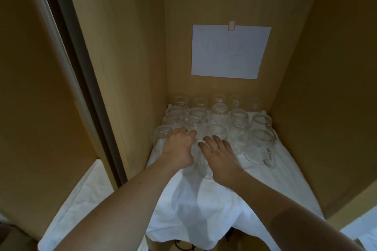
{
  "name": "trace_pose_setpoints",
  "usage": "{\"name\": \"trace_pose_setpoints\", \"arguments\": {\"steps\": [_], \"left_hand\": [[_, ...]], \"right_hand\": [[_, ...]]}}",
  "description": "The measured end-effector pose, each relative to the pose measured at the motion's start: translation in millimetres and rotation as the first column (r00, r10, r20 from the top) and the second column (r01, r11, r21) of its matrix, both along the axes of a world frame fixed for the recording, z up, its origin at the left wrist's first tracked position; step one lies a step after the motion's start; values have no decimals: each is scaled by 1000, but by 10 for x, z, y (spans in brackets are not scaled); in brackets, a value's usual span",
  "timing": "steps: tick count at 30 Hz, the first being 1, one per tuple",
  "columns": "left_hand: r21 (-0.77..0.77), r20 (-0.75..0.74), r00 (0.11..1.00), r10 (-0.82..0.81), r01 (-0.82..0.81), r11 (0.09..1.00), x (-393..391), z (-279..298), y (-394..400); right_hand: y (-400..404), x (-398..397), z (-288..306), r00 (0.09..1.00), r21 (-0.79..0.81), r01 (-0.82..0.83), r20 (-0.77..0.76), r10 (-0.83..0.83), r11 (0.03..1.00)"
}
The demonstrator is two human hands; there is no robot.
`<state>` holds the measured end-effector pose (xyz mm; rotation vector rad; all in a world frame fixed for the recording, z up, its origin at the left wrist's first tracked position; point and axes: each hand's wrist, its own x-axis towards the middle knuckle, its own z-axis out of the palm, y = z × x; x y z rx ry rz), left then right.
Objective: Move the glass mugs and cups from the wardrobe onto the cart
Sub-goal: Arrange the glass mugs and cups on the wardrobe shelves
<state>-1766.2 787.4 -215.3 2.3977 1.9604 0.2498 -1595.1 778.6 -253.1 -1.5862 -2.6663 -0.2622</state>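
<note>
Several clear glass mugs and cups stand upside down in rows on a white cloth deep in the wardrobe compartment. My left hand reaches into the front row, its fingers curled round a glass mug that stands between my two hands. My right hand lies against the right side of the same front glasses with its fingers spread. Another mug stands just left of my left hand. A handled mug stands at the front right. The cart is out of view.
Wooden wardrobe walls close in on the left, back and right. A white paper sheet is clipped to the back wall. A second cloth-covered shelf lies in the compartment to the left, behind a sliding-door edge.
</note>
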Motion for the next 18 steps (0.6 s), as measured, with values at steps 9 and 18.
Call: {"name": "trace_pose_setpoints", "arguments": {"steps": [9,18], "left_hand": [[-4,-18,1000,-26,26,1000,-41,-29,44],[25,-93,994,-56,59,998,-37,-62,20]], "right_hand": [[109,23,87,856,-302,262,-366,-365,917],[34,36,132,843,-326,269,-376,-385,906]]}}
